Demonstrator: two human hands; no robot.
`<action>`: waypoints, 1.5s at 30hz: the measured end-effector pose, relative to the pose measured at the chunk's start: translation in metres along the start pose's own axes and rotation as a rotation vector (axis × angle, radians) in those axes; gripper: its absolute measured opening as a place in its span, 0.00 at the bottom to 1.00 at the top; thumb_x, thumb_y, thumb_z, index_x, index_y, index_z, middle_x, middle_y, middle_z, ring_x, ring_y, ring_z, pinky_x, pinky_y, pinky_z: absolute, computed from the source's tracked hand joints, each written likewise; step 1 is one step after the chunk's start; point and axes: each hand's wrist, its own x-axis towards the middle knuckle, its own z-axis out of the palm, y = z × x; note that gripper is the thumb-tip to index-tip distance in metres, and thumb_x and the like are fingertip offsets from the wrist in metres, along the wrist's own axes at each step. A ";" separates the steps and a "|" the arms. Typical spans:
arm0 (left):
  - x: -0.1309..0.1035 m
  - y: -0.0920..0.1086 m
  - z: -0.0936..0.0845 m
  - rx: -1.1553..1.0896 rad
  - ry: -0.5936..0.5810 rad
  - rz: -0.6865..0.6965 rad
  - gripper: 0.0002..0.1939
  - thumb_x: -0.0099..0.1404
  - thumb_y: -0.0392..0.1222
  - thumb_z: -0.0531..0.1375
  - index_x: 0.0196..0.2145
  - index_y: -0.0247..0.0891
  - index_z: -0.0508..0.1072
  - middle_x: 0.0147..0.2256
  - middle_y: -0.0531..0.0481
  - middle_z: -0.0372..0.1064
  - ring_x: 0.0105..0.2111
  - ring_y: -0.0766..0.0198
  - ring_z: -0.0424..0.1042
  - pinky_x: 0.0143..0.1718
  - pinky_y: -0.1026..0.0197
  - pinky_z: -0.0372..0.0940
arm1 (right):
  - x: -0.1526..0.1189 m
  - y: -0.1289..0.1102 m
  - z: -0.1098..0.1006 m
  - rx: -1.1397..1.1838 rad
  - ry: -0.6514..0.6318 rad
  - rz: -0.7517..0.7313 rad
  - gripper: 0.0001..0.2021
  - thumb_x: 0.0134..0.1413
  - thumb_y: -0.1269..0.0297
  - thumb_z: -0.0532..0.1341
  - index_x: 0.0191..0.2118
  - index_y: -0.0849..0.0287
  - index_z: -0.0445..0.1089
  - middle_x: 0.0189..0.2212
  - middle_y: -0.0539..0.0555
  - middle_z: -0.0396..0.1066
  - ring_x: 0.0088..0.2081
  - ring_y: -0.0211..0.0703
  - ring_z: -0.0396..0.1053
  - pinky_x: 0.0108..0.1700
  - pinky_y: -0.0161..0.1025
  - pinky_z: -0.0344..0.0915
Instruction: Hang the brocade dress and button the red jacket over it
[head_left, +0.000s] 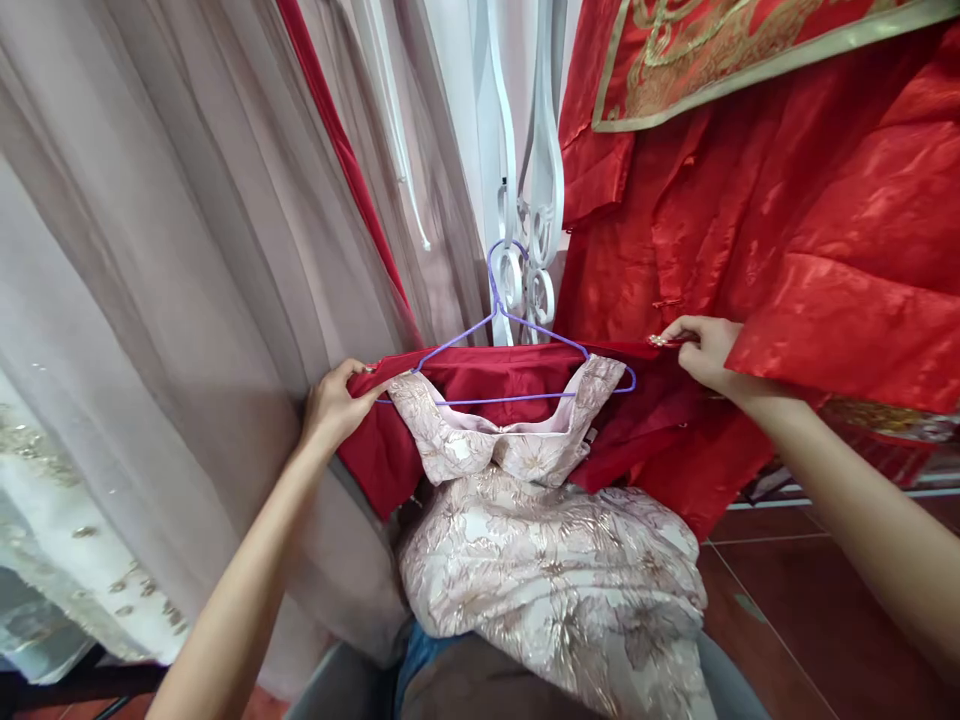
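Note:
A pale pink floral brocade dress (551,560) hangs by its wide shoulder straps on a purple wire hanger (469,329), its skirt spread toward me. Behind its neckline a dark red garment (382,455) is stretched sideways, its top edge running nearly level. My left hand (335,405) is closed on the left end of that edge, close to the dress's left strap. At the other end, my right hand (705,350) pinches the edge, where small pearl-like beads (658,341) show. The dark red garment's middle is partly hidden by the dress.
White scrolled metalwork (544,225) stands behind the hanger's hook. Greyish-pink curtains (225,250) hang at left, beside a white gold-decorated fabric (90,540). Bright red satin garments (750,220) with gold embroidery hang at right, overlapping my right forearm. Reddish floor tiles (795,600) lie below.

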 end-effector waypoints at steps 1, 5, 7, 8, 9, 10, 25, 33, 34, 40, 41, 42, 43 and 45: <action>-0.001 -0.001 -0.001 0.017 -0.007 0.016 0.14 0.53 0.51 0.62 0.32 0.40 0.68 0.28 0.53 0.70 0.28 0.62 0.67 0.28 0.66 0.55 | -0.002 -0.001 0.000 0.062 -0.035 0.029 0.08 0.35 0.74 0.52 0.23 0.56 0.66 0.18 0.52 0.66 0.24 0.46 0.64 0.31 0.40 0.60; -0.017 0.008 0.009 -0.030 0.032 0.146 0.08 0.58 0.44 0.56 0.26 0.39 0.62 0.22 0.56 0.61 0.23 0.67 0.61 0.26 0.67 0.52 | -0.022 -0.020 0.016 0.327 -0.345 0.136 0.08 0.37 0.72 0.50 0.22 0.57 0.64 0.17 0.50 0.65 0.21 0.41 0.62 0.26 0.36 0.56; -0.024 0.016 0.019 -0.082 0.067 0.146 0.07 0.59 0.40 0.54 0.24 0.39 0.60 0.20 0.57 0.59 0.21 0.68 0.58 0.26 0.67 0.51 | -0.034 -0.035 0.032 0.414 -0.458 0.127 0.07 0.37 0.71 0.49 0.22 0.57 0.62 0.18 0.49 0.66 0.22 0.40 0.62 0.26 0.34 0.56; -0.028 0.020 0.024 -0.100 0.082 0.132 0.07 0.59 0.39 0.54 0.24 0.39 0.59 0.20 0.57 0.58 0.21 0.69 0.58 0.26 0.67 0.51 | -0.039 -0.042 0.040 0.427 -0.460 0.108 0.05 0.37 0.71 0.50 0.22 0.57 0.61 0.17 0.48 0.65 0.22 0.39 0.61 0.25 0.33 0.55; -0.031 0.024 0.029 -0.112 0.091 0.120 0.07 0.58 0.38 0.53 0.24 0.39 0.59 0.20 0.57 0.58 0.21 0.69 0.57 0.26 0.67 0.51 | -0.043 -0.049 0.050 0.430 -0.442 0.082 0.04 0.38 0.71 0.50 0.22 0.56 0.60 0.17 0.47 0.64 0.22 0.38 0.61 0.25 0.33 0.55; -0.034 0.028 0.034 -0.118 0.096 0.112 0.07 0.58 0.38 0.53 0.24 0.39 0.58 0.20 0.57 0.58 0.21 0.69 0.57 0.26 0.67 0.51 | -0.047 -0.056 0.059 0.430 -0.420 0.059 0.04 0.39 0.71 0.50 0.21 0.56 0.59 0.17 0.47 0.64 0.22 0.38 0.60 0.26 0.33 0.55; -0.061 0.085 0.093 -0.370 -0.163 0.133 0.03 0.57 0.35 0.54 0.30 0.36 0.68 0.22 0.56 0.62 0.23 0.67 0.63 0.29 0.66 0.58 | -0.089 -0.093 0.077 0.370 -0.436 -0.042 0.07 0.49 0.73 0.48 0.27 0.56 0.59 0.23 0.52 0.69 0.27 0.43 0.68 0.32 0.36 0.59; -0.069 0.067 0.076 0.002 0.054 0.286 0.07 0.59 0.42 0.57 0.33 0.40 0.75 0.42 0.41 0.68 0.46 0.49 0.65 0.48 0.47 0.60 | -0.072 -0.080 0.077 0.376 -0.364 -0.004 0.07 0.46 0.73 0.48 0.26 0.55 0.59 0.22 0.50 0.66 0.27 0.42 0.66 0.32 0.35 0.58; -0.068 0.065 0.072 0.042 0.138 0.332 0.07 0.58 0.43 0.59 0.33 0.40 0.75 0.50 0.39 0.63 0.53 0.45 0.60 0.53 0.42 0.55 | -0.069 -0.084 0.079 0.401 -0.345 -0.013 0.07 0.46 0.73 0.48 0.26 0.55 0.59 0.22 0.50 0.67 0.27 0.42 0.66 0.32 0.34 0.58; -0.023 0.035 0.048 0.003 -0.011 0.479 0.06 0.54 0.41 0.60 0.23 0.38 0.73 0.64 0.49 0.44 0.64 0.41 0.37 0.61 0.35 0.37 | -0.060 -0.106 0.083 0.512 -0.263 -0.059 0.06 0.42 0.73 0.48 0.22 0.55 0.56 0.17 0.46 0.60 0.22 0.38 0.59 0.27 0.33 0.53; -0.013 0.030 0.046 0.012 -0.057 0.479 0.07 0.53 0.41 0.60 0.21 0.38 0.71 0.63 0.48 0.47 0.63 0.43 0.42 0.61 0.37 0.39 | -0.057 -0.106 0.082 0.536 -0.239 -0.051 0.06 0.42 0.72 0.48 0.21 0.56 0.56 0.17 0.46 0.59 0.22 0.37 0.58 0.27 0.33 0.52; -0.006 0.025 0.045 0.032 -0.090 0.477 0.07 0.53 0.40 0.60 0.20 0.37 0.70 0.61 0.47 0.51 0.61 0.44 0.47 0.61 0.38 0.41 | -0.054 -0.106 0.081 0.572 -0.210 -0.037 0.05 0.41 0.72 0.48 0.21 0.56 0.56 0.17 0.46 0.58 0.22 0.37 0.57 0.27 0.33 0.52; -0.001 0.023 0.045 0.059 -0.110 0.474 0.08 0.53 0.40 0.60 0.19 0.37 0.69 0.58 0.46 0.55 0.58 0.46 0.52 0.60 0.40 0.44 | -0.050 -0.106 0.079 0.623 -0.179 -0.014 0.05 0.40 0.72 0.48 0.20 0.56 0.56 0.17 0.46 0.57 0.22 0.37 0.56 0.27 0.33 0.52; 0.000 0.023 0.047 0.123 -0.111 0.462 0.09 0.52 0.41 0.61 0.18 0.37 0.68 0.51 0.44 0.60 0.53 0.48 0.57 0.58 0.40 0.48 | -0.043 -0.108 0.076 0.751 -0.123 0.053 0.04 0.40 0.70 0.48 0.20 0.55 0.54 0.17 0.46 0.54 0.22 0.36 0.54 0.27 0.33 0.51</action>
